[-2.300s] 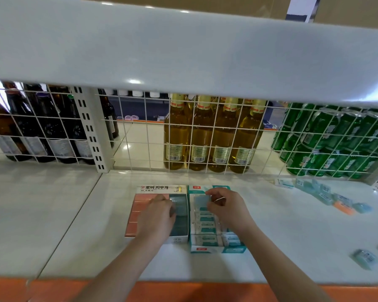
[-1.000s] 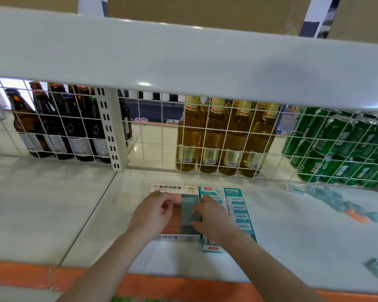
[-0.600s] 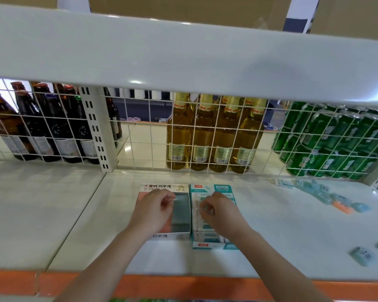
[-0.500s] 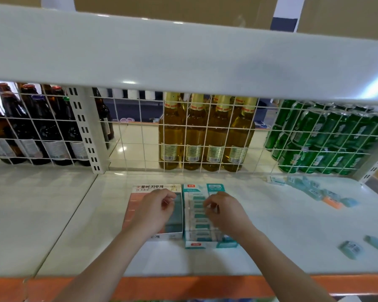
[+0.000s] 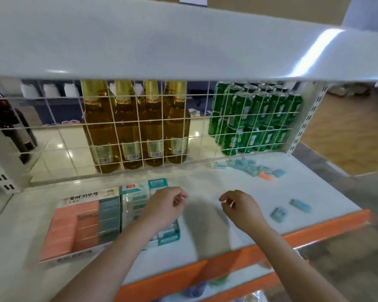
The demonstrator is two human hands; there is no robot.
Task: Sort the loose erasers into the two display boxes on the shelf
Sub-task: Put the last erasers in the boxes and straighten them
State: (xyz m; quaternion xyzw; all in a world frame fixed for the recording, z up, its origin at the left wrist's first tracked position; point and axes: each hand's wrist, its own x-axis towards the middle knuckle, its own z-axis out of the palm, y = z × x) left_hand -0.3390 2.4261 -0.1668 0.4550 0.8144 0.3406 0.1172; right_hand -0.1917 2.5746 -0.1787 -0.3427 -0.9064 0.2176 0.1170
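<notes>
Right hand (image 5: 241, 207) empty, fingers loosely curled; nearest small pale-blue wrapped eraser (image 5: 278, 214) lies just right of it, long axis slanting away.

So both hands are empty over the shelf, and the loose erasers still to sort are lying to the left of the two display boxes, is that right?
Not quite. The head view shows the loose erasers lying to the right of the two display boxes, some near the shelf's front edge and more by the back grid. The rest stands: the left hand and right hand hold nothing over the shelf.
</notes>
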